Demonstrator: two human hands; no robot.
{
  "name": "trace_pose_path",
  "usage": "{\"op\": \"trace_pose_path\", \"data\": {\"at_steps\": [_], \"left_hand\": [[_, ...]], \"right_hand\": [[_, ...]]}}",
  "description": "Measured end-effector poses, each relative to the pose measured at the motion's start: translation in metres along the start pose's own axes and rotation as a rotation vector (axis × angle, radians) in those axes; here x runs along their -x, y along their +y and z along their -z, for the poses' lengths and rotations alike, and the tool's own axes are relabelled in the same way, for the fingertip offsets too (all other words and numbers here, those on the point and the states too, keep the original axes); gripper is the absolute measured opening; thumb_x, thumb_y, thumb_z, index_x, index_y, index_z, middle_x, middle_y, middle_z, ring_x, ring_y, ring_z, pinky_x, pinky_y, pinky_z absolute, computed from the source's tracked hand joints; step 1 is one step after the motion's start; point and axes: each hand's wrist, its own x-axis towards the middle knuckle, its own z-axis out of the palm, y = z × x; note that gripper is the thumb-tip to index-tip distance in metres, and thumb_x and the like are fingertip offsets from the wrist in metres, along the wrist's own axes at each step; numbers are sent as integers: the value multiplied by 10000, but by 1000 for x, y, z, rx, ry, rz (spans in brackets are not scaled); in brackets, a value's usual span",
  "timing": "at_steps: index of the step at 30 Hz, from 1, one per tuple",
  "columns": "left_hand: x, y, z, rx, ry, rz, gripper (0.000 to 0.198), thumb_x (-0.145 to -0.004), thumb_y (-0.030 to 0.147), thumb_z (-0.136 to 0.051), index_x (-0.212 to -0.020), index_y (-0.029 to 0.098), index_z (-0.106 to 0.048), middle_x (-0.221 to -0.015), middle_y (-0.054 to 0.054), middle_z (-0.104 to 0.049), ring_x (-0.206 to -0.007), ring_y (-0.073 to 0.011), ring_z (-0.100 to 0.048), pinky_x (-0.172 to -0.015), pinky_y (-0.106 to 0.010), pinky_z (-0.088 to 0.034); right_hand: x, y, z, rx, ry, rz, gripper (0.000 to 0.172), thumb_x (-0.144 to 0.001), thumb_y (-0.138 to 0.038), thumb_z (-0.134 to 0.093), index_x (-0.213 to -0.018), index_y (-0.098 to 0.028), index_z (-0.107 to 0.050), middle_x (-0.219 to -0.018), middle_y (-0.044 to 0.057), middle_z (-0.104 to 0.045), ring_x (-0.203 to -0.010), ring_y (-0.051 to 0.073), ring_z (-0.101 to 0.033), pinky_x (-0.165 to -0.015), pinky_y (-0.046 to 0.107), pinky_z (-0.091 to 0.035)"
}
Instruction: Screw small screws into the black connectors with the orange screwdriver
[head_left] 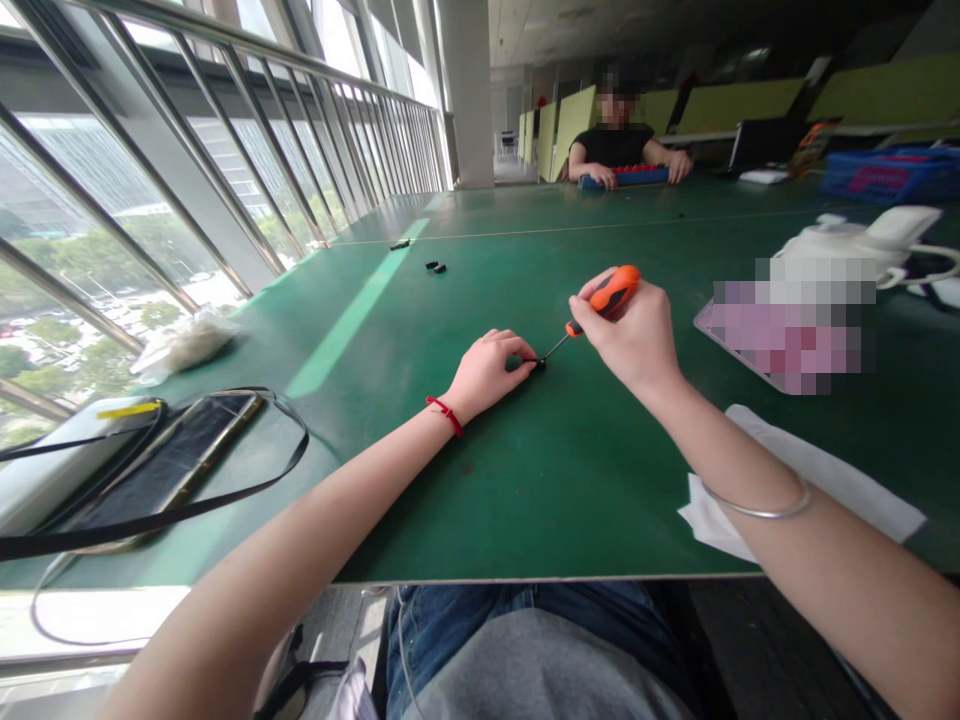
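Head view: black bits (440,268) lie loose on the bench (525,500); rightward, the left hand (489,372) pinches a black part (541,364) there, fingers narrow; the right hand (639,335) grips a screwdriver (616,287), tip at that part, work seemingly under way, unfinished.

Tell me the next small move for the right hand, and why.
Probably a gentle twist of the screwdriver: the right hand grips its handle, its tip appears to meet the small black piece, and the fingers of the left hand seem to steady that piece on the green tabletop.
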Motion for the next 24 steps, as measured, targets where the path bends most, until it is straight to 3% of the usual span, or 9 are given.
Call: {"op": "trace_pose_path", "data": {"at_steps": [12,17,21,24], "left_hand": [[-1,2,0,40,21,32,76,-776,221,-600,-794,193,-668,-851,-10,-671,-863,-192,-566,-796,-323,-459],[-2,1,-1,65,28,54,74,-764,221,-607,-776,192,-674,-833,-9,-674,-848,-186,-576,-786,-319,-468],[-3,2,-1,56,23,54,78,-766,228,-608,-775,193,-676,-831,-8,-675,-847,-184,-583,-779,-316,-469],[-3,2,-1,42,22,39,78,-771,227,-607,-780,191,-675,-832,-8,-676,-851,-185,-582,-781,-314,-468]], "right_hand": [[0,-1,1,8,-62,28,99,-692,-233,-604,-679,-230,-507,-665,1,-572,-575,148,-534,-588,310,-456],[1,-4,1,56,-45,19,193,-674,-249,-639,-798,-241,-491,-691,-13,-562,-576,145,-511,-573,294,-433],[0,-7,3,78,-93,-13,191,-754,-380,-596,-689,-231,-496,-603,-24,-541,-558,143,-511,-594,299,-428],[1,-7,2,35,-104,-1,156,-752,-339,-592,-678,-228,-511,-607,-20,-551,-558,139,-516,-586,294,-434]]}}
